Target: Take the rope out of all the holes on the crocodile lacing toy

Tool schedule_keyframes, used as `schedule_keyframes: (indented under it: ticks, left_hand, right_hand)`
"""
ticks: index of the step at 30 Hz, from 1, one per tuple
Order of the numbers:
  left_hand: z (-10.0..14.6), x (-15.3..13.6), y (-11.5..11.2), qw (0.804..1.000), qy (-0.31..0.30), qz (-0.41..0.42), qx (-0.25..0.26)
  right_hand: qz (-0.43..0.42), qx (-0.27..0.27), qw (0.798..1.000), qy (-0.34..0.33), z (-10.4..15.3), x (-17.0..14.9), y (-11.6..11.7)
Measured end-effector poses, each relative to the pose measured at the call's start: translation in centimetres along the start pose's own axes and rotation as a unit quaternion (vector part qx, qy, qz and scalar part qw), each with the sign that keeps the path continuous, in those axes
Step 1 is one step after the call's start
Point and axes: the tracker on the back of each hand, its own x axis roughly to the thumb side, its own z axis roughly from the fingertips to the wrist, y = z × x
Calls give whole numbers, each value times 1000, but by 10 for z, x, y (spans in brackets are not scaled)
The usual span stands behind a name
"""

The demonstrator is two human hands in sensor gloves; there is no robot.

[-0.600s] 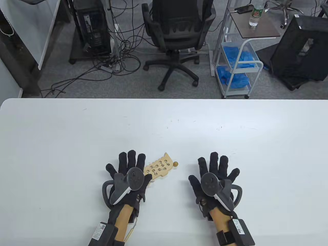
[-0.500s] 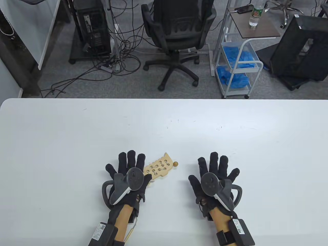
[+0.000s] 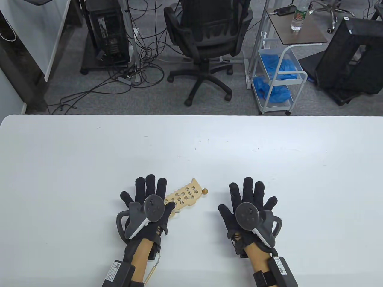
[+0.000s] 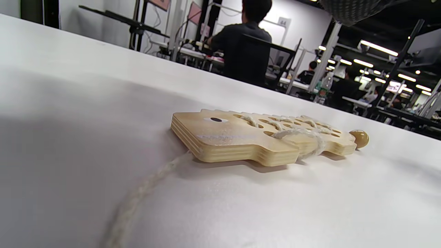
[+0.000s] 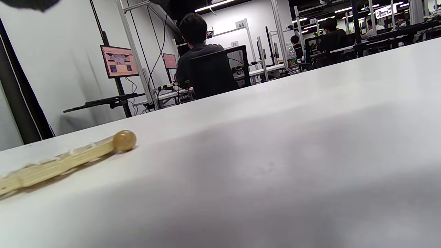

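Crocodile (image 3: 183,197) flat on the surface (image 3: 89,155), near the front edge, long axis running from near-left up to far-right. Head end, with the eye, lies under or beside the left hand (image 3: 146,200); bead (image 3: 205,191) sits at the far-right tip. Rope (image 4: 296,132) laced through the holes; a loose length trails off the head end toward the wrist camera. Left hand flat, fingers straight and spread, thumb just beside the toy's near edge, gripping nothing. Right hand (image 3: 248,206) likewise flat and spread, holding nothing, well apart to the toy's right. Judgement: left hand nearer to pin the toy; bead end points toward the right hand.
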Motion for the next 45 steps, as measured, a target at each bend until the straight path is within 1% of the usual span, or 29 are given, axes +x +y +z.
schedule_keyframes:
  ticks: [2, 4, 7, 10, 12, 14, 16, 17, 18, 20, 21, 23, 25, 28, 29, 31, 32, 34, 37, 41, 42, 45]
  left_hand:
    - [0, 0, 2, 1000, 1, 2, 1]
    - [1, 0, 3, 1000, 1, 0, 4]
    - [0, -2, 3, 1000, 3, 6, 3]
    - [0, -5, 6, 1000, 6, 16, 5]
    - [0, -5, 7, 1000, 5, 21, 4]
    - [1, -5, 8, 1000, 5, 23, 5]
    - [1, -4, 9, 1000, 1, 24, 8]
    - [1, -3, 10, 1000, 0, 23, 8]
    - [2, -2, 11, 1000, -3, 22, 11]
    - [3, 0, 11, 1000, -7, 21, 11]
    - [3, 2, 12, 1000, -9, 22, 12]
    - [4, 4, 13, 1000, -14, 21, 15]
    - [5, 6, 14, 1000, -17, 20, 17]
    - [6, 7, 14, 999, -22, 23, 15]
    - [5, 7, 14, 999, -22, 23, 15]
    - [5, 7, 15, 999, -22, 26, 16]
    - [5, 8, 15, 999, -24, 28, 17]
    - [5, 8, 13, 999, -26, 25, 17]
    - [6, 11, 11, 999, -30, 23, 15]
    - [7, 14, 12, 999, -35, 19, 15]
    - [8, 14, 13, 999, -34, 20, 16]
    - [6, 12, 14, 999, -32, 25, 19]
  right_hand:
    - [-9, 15, 1000, -1, -7, 6, -1]
    - [-20, 45, 999, -19, -18, 14, -3]
    - [-12, 120, 991, -50, -42, 34, -6]
    - [18, 208, 976, -64, -72, 51, 0]
    - [56, 225, 970, -67, -86, 59, 5]
    - [101, 231, 965, -75, -100, 68, 14]
    - [150, 259, 951, -76, -113, 78, 28]
    - [159, 266, 948, -74, -116, 80, 32]
    - [173, 285, 940, -69, -121, 86, 41]
    - [176, 293, 937, -70, -127, 93, 50]
    - [176, 311, 931, -71, -132, 98, 58]
    - [191, 333, 921, -60, -141, 107, 67]
    - [199, 350, 913, -64, -148, 117, 75]
    - [239, 375, 894, -52, -154, 129, 89]
    - [268, 390, 880, -46, -156, 133, 95]
    - [296, 396, 868, -40, -156, 137, 102]
    - [294, 394, 870, -48, -156, 138, 106]
    - [276, 387, 878, -60, -155, 137, 109]
    - [279, 361, 886, -81, -154, 134, 111]
    - [273, 296, 909, -106, -151, 121, 110]
    - [277, 284, 912, -106, -150, 117, 108]
    - [259, 235, 931, -105, -147, 94, 100]
